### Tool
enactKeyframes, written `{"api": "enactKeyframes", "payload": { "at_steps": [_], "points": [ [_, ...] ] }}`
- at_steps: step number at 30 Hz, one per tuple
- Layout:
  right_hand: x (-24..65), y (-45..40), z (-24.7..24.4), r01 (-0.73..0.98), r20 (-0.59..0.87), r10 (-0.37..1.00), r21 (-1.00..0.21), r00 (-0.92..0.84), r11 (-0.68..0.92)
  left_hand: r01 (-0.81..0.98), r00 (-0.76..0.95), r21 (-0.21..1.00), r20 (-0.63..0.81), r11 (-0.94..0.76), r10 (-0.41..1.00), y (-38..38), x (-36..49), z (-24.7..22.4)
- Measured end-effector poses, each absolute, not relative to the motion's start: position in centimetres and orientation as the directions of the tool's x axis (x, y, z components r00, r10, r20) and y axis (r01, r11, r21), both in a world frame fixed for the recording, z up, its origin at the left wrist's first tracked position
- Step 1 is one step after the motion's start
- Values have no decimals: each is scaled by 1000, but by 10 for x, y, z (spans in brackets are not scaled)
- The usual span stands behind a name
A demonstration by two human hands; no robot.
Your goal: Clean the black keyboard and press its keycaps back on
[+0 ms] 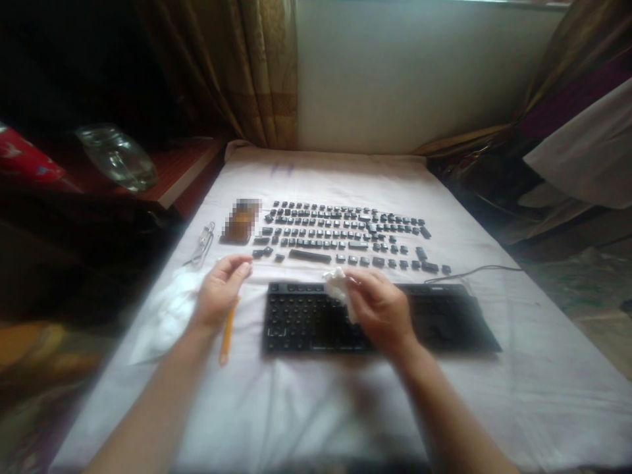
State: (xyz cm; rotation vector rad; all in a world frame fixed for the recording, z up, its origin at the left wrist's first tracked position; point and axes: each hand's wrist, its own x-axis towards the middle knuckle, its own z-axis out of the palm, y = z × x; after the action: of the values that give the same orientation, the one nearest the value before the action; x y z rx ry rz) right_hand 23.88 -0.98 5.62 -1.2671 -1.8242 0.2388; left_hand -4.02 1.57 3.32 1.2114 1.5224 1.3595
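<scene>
A black keyboard base [316, 322] with its keycaps off lies across the white-covered table [316, 408]. Over its upper middle part, my right hand [378, 306] pinches a crumpled white tissue [338, 284]. My left hand [222, 289] is closed, thumb against fingers, left of the keyboard; what it holds, if anything, is too small to name. Beneath that hand lies an orange stick-like tool [226, 336]. Rows of loose black keycaps [316, 233] are laid out behind the keyboard.
Left of the keycaps lies a partly pixelated brown object [241, 222], with eyeglasses [203, 243] nearer the edge. A white plastic bag or cloth [170, 313] sits beside my left forearm. The keyboard's cable [474, 270] runs right. A glass jar [117, 158] is on the left shelf.
</scene>
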Motion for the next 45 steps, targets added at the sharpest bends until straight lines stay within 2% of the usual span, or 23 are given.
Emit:
{"api": "enactKeyframes", "payload": {
  "at_steps": [4,7,10,15,20,23,26,30,35,39,45],
  "points": [
    [224,-23,49,772,532,816,-412,-228,484,256,-299,966,110,-31,948,17,-49,6],
    [201,-31,45,782,398,836,-345,-378,519,389,-172,915,182,-103,968,11,-41,3],
    [183,-34,42,806,288,856,-304,-430,507,487,-5,846,251,-217,968,7,-36,7],
    [168,-35,36,758,214,822,-319,-527,569,572,151,753,294,-326,944,7,-37,6],
    [189,-35,49,677,42,738,-365,-674,639,621,187,702,298,-348,936,7,-38,1],
    [218,-30,65,679,-24,715,-334,-699,653,635,198,687,296,-352,934,7,-39,1],
    [236,-25,77,735,50,777,-292,-627,612,642,204,679,295,-355,933,7,-40,1],
    [230,-24,76,712,281,808,-382,-519,590,648,205,673,295,-355,933,7,-40,0],
    [236,-21,61,756,539,826,-470,-164,456,644,208,676,297,-359,932,8,-40,0],
    [258,-18,47,793,551,828,-546,99,269,665,187,664,296,-342,937,7,-41,1],
    [268,-14,29,777,517,803,-619,297,111,688,202,626,320,-366,926,6,-41,2]
  ]
}}
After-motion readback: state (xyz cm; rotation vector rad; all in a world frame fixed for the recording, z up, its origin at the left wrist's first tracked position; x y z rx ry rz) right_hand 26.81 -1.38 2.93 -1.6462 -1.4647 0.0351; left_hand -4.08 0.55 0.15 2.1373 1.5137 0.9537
